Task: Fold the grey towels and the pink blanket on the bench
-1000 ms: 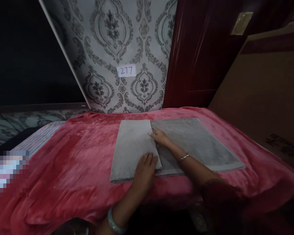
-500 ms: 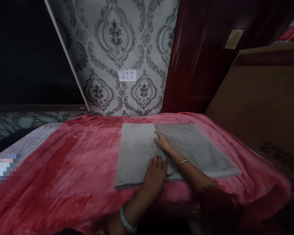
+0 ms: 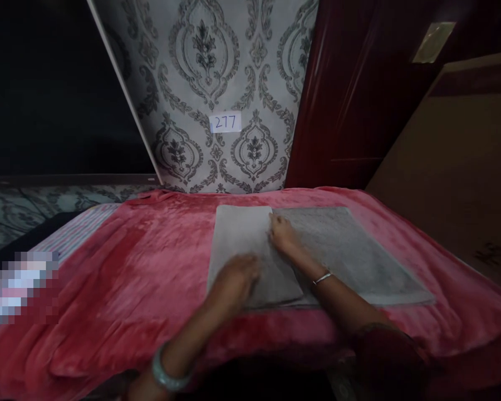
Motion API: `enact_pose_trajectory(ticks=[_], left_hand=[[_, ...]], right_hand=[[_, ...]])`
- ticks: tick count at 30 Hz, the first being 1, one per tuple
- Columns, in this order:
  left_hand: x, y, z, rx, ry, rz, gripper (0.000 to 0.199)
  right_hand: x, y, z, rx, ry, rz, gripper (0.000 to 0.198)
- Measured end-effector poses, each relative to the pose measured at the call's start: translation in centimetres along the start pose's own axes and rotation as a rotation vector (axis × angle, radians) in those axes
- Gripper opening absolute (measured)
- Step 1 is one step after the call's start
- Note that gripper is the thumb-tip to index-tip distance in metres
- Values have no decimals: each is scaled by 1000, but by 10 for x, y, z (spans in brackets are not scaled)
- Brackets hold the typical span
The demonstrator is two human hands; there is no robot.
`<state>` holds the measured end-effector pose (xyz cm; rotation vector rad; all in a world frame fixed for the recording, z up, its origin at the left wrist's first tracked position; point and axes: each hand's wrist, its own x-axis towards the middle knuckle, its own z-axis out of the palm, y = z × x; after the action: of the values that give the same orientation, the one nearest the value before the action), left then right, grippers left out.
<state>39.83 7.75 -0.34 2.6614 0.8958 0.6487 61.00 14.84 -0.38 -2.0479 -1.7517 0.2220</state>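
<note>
A grey towel with a plush surface lies flat on a pink-red blanket. Its left part is doubled over, and the paler flap ends in an edge near the middle. My right hand, with a silver bracelet at the wrist, has its fingers bent together on that edge, close to the far end. Over the near left part of the flap is my left hand, smeared by motion, with a pale green bangle behind it. Its fingertips are too blurred to make out, and whether it touches the towel does not show.
The blanket covers the surface around the towel. Patterned wallpaper with a "277" label is behind. A dark screen stands at left, a large cardboard box at right, and striped fabric lies at far left.
My left hand has lifted from lying flat on the flap and moved left. My right hand stays at the flap's edge, its fingers more bent. The view has shifted slightly.
</note>
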Motion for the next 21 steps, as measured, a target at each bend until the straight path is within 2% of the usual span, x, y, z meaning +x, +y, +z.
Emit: enact_pose_trajectory(ticks=[2, 4, 6, 8, 10, 12, 16, 19, 21], left_hand=[[3, -31, -17, 137, 49, -167, 45], [5, -54, -21, 257, 33, -258, 54], [4, -68, -13, 328, -31, -277, 67], [0, -73, 0, 361, -99, -276, 74], [-4, -73, 12, 381, -132, -281, 74], [-6, -72, 17, 389, -144, -286, 75], [-5, -71, 13, 347, -164, -291, 76], [-5, -74, 12, 283, -147, -270, 72], [-6, -78, 13, 234, -123, -243, 68]], right_hand=[[-5, -24, 2, -87, -4, -145, 69], [-10, -47, 11, -142, -59, -297, 68], [-13, -58, 23, -154, -132, -382, 66], [-13, -54, 34, -170, -166, -409, 67], [-10, -36, 39, -199, -169, -371, 70], [-6, -13, 38, -236, -151, -276, 71], [0, 26, 25, -303, -147, -99, 71], [4, 31, 14, -345, -177, -52, 67], [9, 18, 9, -358, -181, -49, 66]])
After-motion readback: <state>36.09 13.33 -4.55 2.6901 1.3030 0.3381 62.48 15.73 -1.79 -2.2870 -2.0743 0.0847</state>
